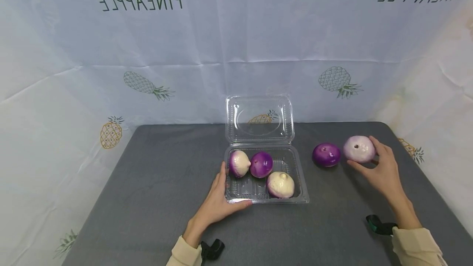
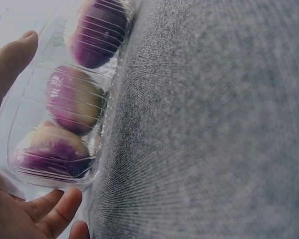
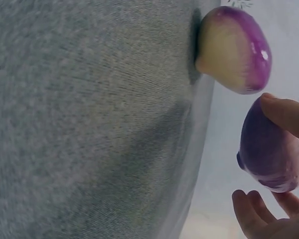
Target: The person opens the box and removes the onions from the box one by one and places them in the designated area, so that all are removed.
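My right hand (image 1: pixel 384 171) holds a pale purple, glossy turnip (image 1: pixel 359 149) between thumb and fingers; the right wrist view shows the turnip (image 3: pixel 271 147) raised off the table. Just left of it a darker purple turnip (image 1: pixel 327 154) rests on the table. My left hand (image 1: pixel 218 202) rests against the near left corner of a clear plastic clamshell box (image 1: pixel 303 184), fingers along its left side and thumb along the front edge. Inside lie a purple-and-white turnip (image 1: pixel 239 163), a purple turnip (image 1: pixel 261 164) and a cream-topped turnip (image 1: pixel 281 184).
The box's clear lid (image 1: pixel 260 112) stands raised at the back. A dark grey table (image 1: pixel 177 167) lies below, with a white pineapple-print cloth (image 1: pixel 199 44) hanging behind it and at the sides. Black wrist straps (image 1: pixel 213 249) show on both wrists.
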Demonstrator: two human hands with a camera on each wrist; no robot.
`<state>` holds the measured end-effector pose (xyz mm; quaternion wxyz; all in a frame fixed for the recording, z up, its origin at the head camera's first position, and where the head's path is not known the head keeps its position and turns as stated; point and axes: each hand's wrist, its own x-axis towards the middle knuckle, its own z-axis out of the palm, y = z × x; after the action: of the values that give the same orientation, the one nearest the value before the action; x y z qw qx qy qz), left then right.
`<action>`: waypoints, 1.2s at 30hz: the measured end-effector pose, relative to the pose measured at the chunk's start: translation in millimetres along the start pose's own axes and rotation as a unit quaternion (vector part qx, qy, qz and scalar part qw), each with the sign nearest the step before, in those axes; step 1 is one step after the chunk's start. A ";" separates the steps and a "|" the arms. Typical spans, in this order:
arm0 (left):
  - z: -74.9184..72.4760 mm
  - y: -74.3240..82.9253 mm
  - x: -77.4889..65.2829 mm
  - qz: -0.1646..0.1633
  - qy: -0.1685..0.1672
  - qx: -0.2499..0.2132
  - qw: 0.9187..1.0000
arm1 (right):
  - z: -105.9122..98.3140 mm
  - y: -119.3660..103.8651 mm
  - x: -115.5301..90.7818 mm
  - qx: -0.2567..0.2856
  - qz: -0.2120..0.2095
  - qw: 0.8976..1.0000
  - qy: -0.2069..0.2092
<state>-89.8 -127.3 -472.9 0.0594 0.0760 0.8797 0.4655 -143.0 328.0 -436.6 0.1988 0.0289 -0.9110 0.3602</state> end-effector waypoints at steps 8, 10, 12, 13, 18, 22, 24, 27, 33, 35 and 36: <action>-0.1 -0.7 0.4 0.006 0.001 0.006 1.000 | 4.2 8.4 0.4 -0.025 0.016 0.999 -0.013; -0.1 -0.8 0.2 0.006 0.002 0.004 1.000 | 5.9 10.1 0.2 -0.036 0.022 0.999 -0.018; 0.0 -0.8 0.0 0.006 0.002 0.003 1.000 | 7.7 11.8 0.2 -0.045 0.027 0.998 -0.022; 0.0 -0.7 0.0 0.005 0.001 0.002 1.000 | 8.6 12.4 0.3 -0.049 0.029 0.998 -0.024; -0.2 0.0 -0.1 0.004 0.001 -0.001 1.000 | 11.9 14.5 -0.1 -0.051 0.033 0.998 -0.029; 0.2 -0.9 0.2 0.004 0.000 0.000 1.000 | 13.5 16.1 -0.7 -0.053 0.035 0.997 -0.037; 0.3 -1.3 0.2 0.004 0.000 0.001 1.000 | 14.1 17.3 -0.8 -0.054 0.035 0.997 -0.041; 0.0 -1.3 0.0 0.005 0.001 0.003 1.000 | 14.9 20.0 -1.0 -0.054 0.034 0.997 -0.047; -0.4 -1.0 -0.1 0.007 0.000 0.004 1.000 | 17.4 25.2 -2.2 -0.055 0.036 0.996 -0.056; -0.4 -1.2 0.0 0.007 0.000 0.006 1.000 | 17.8 26.1 -2.3 -0.052 0.035 0.996 -0.057; -0.5 -1.2 -0.1 0.007 0.000 0.007 1.000 | 17.9 26.3 -2.3 -0.050 0.034 0.997 -0.057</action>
<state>-89.8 -128.4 -473.6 0.0552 0.0829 0.8826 0.4595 -152.1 335.3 -466.2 0.1349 0.0083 -0.9381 0.3190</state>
